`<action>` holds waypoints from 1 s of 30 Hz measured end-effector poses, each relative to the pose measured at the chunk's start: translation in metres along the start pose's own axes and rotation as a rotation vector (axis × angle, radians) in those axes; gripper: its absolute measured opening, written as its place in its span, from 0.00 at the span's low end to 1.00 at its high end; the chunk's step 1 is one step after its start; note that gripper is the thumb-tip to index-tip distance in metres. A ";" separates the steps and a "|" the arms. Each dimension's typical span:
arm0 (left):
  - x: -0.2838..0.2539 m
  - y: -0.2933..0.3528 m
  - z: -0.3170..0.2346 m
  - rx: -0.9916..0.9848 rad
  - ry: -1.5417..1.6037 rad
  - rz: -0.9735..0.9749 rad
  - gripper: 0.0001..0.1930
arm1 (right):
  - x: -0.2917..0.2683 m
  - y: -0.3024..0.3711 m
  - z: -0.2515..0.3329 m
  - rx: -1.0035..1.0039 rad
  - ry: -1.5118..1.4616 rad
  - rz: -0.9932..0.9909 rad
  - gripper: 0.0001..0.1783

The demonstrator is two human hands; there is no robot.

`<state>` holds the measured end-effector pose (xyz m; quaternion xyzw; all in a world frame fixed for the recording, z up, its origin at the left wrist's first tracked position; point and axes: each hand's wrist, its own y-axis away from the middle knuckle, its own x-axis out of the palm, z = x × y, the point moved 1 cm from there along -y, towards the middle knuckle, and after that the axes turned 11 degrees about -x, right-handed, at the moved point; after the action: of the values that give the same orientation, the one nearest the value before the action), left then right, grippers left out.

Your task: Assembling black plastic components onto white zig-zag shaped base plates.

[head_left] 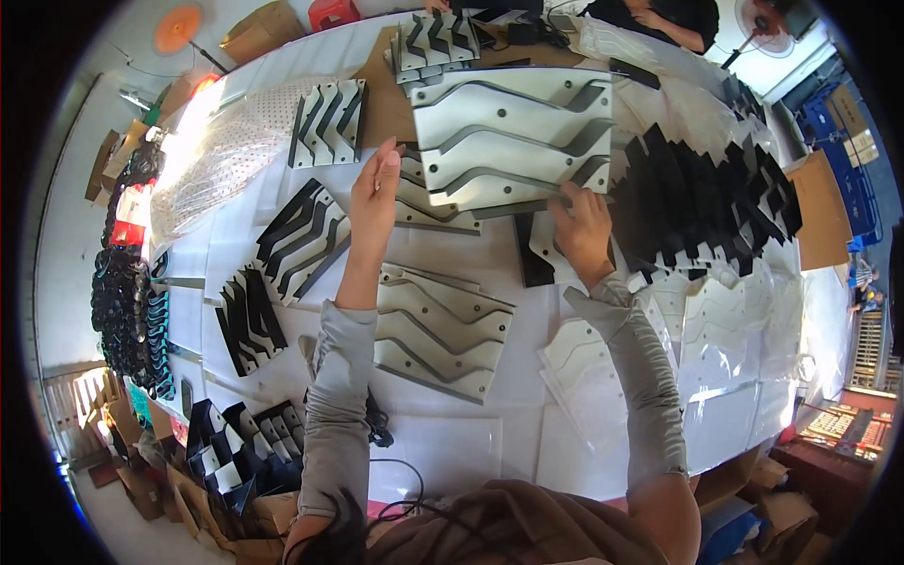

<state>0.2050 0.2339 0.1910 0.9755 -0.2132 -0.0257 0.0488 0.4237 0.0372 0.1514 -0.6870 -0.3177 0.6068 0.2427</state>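
At a long table (461,443) spread with white sheeting, a person in pale grey sleeves holds up a large panel (504,118), off-white and roughly rectangular, crossed by dark zigzag grooves and dotted with small dark holes. It is raised above the middle of the table, its broad face toward the wearer's view. The right hand (582,231) pinches the panel's lower edge near its right corner, thumb and fingers closed on it. The left hand (375,184) is upright just beside the panel's left edge, fingers pointing up; from here I cannot tell whether its fingertips touch the panel or are pressed together. Between the forearms lies a similar pale grooved panel (443,330), flat on the table. To the left rest two dark-striped panels (306,240) (250,320), set at angles, and beyond them a smaller striped panel (329,122). On the right, a heap of black zigzag-edged pieces (702,202) spreads out, with clear plastic-wrapped sheets (720,315) nearer the person. A stack of grooved panels (438,42) sits at the far side, where another person in black (692,24) is partly visible. An orange fan (178,28) stands at far left.
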 end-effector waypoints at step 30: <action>0.008 0.057 -0.122 0.716 -0.340 -0.267 0.06 | -0.068 0.016 0.053 0.014 -0.081 -0.185 0.15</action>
<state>0.1977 0.1893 0.3180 0.9318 -0.0853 -0.1166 -0.3331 0.3698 -0.0261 0.1780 -0.6278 -0.3853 0.6113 0.2893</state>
